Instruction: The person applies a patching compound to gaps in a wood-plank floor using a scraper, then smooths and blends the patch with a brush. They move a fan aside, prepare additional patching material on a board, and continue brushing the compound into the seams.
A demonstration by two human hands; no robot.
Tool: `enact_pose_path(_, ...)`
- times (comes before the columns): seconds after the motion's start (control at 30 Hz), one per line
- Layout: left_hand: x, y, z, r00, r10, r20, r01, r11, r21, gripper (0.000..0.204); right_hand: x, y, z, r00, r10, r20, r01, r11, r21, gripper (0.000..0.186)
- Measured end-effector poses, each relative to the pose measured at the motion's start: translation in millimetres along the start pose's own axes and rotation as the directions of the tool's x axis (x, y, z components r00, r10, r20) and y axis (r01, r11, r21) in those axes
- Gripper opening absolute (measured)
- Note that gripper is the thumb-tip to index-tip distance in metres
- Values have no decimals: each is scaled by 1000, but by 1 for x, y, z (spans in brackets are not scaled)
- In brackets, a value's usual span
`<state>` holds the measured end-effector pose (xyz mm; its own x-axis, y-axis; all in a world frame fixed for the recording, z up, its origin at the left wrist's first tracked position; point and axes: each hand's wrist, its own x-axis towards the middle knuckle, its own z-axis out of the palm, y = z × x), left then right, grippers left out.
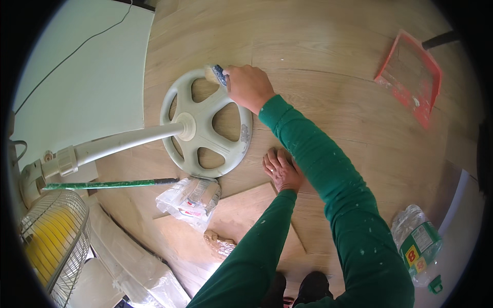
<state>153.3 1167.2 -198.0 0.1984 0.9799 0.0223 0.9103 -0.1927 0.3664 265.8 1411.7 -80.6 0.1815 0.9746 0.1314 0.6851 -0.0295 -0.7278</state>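
Note:
My right hand [250,87] reaches far forward, closed on a small brush [218,73] with a dark blue speckled body and a pale tan end. Its end is at the far rim of a round white fan base [203,115] with wide spokes and gaps; I cannot tell whether it touches the base or the floor. Against the wooden floor [328,102], my left hand [282,169] lies with its fingers apart, holding nothing, to the right of the base. A white pole [123,143] runs left from the base's hub.
A caged fan head [54,241] with yellow blades stands at lower left, beside a green stick [102,184]. Nearer me are a plastic bag [192,200], a flat board [257,226] and a brown wrapped lump [220,244]. A red dustpan [434,77] and a green-labelled bottle [421,244] lie right.

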Motion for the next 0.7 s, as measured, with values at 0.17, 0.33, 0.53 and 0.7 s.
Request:
enact_pose_path(0.17, 2, -16, -1, 999, -37, -18, 38, 999, 18, 58, -72, 48, -53, 942, 315, -115, -300, 945, 134, 23)
enact_pose_path(0.33, -1, -30, -2, 996, -89, -26, 88, 996, -5, 60, -48, -24, -25, 973, 208, -97, -186, 962, 198, 20)
enact_pose_path(0.53, -1, -10, 38, 998, 62, -23, -60, 995, 77, 59, 44, 46, 27, 914, 371, -165, -353, 927, 126, 27)
enact_pose_path(0.7, -2, -25, -2, 996, -51, -76, 58, 994, 95, 66, -73, 63, -29, 776, 495, -391, -465, 868, 176, 25)
